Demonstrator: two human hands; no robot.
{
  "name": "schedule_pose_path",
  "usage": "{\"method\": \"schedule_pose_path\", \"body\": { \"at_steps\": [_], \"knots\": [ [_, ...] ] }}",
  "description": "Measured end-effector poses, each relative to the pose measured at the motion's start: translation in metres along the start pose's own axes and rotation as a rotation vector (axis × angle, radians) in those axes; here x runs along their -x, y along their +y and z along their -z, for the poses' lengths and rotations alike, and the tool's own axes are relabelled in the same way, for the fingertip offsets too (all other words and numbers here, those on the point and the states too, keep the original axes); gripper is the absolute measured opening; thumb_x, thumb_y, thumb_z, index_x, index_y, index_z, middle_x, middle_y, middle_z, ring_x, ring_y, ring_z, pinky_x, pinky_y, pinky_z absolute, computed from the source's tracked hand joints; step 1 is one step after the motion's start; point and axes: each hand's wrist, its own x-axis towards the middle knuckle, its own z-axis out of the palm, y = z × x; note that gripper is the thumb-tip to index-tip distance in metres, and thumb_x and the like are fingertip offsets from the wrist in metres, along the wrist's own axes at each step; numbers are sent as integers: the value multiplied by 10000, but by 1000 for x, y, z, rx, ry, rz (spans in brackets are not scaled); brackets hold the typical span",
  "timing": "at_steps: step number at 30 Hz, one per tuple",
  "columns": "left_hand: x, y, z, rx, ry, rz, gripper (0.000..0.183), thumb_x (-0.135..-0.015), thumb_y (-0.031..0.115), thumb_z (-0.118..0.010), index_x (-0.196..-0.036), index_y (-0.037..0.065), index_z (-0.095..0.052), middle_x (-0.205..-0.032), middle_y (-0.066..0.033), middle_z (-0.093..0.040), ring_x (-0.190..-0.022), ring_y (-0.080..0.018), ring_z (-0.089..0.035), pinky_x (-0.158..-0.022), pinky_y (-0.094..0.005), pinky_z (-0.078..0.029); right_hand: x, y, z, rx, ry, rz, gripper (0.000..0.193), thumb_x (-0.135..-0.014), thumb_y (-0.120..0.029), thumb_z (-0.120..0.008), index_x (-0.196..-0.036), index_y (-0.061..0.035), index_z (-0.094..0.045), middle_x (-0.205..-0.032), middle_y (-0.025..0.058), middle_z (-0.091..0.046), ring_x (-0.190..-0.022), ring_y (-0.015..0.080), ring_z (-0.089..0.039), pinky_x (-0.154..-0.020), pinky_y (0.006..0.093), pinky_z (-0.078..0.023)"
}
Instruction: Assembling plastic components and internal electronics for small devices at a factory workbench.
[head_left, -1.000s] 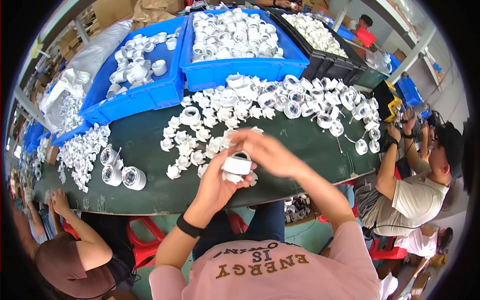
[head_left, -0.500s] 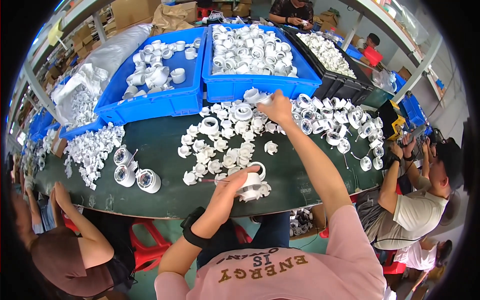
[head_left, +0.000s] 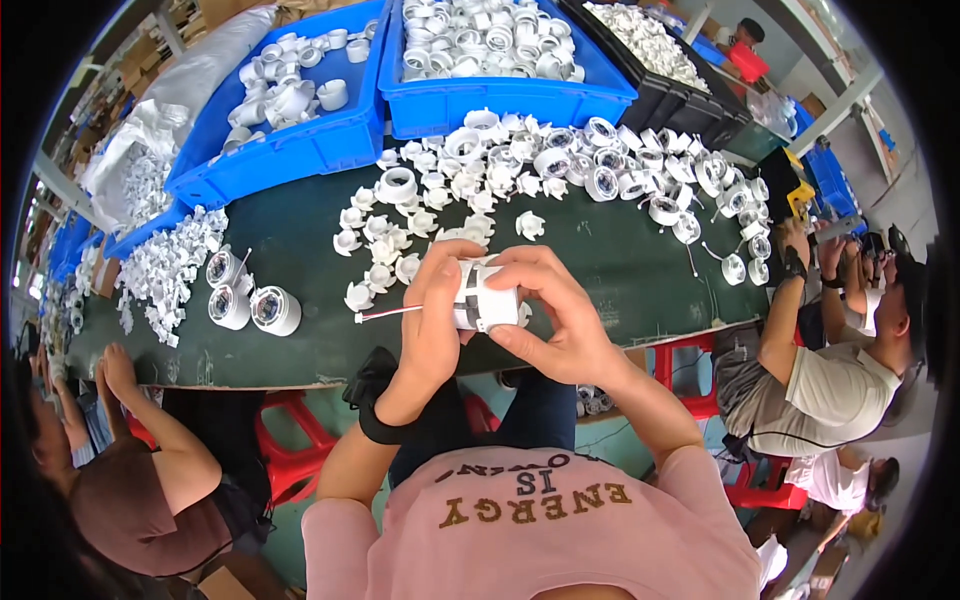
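In front of my body, above the near edge of the table, both hands hold a white cylindrical housing with dark slots in its side. My left hand wraps round its left end, where a thin wire with a small white plug sticks out. The fingers and thumb of my right hand grip its right end. My fingers hide much of the housing. Just beyond lie several loose white clawed plastic caps. One cap sits apart from them, and a white ring rests among the heap.
Two blue bins of white rings and a black bin line the far side. Round clear-fronted units with wires spread at right. Three similar units and small white pieces lie left. People sit on both sides.
My right hand has come back from beside the blue bin and now grips the housing together with my left. The housing has been lifted and tipped onto its side. The view has shifted somewhat.
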Motion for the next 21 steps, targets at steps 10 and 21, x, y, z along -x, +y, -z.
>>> {"method": "schedule_pose_path", "body": {
  "at_steps": [10, 21],
  "knots": [
    [17, 4, -13, -116, -45, 23, 416, -971, 352, -322, -966, 4, -551, -692, -28, -544, -536, -69, -478, -449, -223, -363, 15, -13, -2, 197, 125, 169, 531, -744, -50, -743, -1227, -11, -527, -1207, 174, -528, -1110, 310, -526, -934, 384, -427],
    [27, 9, -18, -260, -33, 16, 478, -922, 427, -337, -953, 0, -549, -779, -56, -567, -645, -93, -532, -525, -219, -402, 22, -13, -2, 368, 171, 297, 541, -692, -110, -793, -1164, 38, -573, -1181, 223, -578, -1002, 344, -611, -845, 379, -508]
  ]
}}
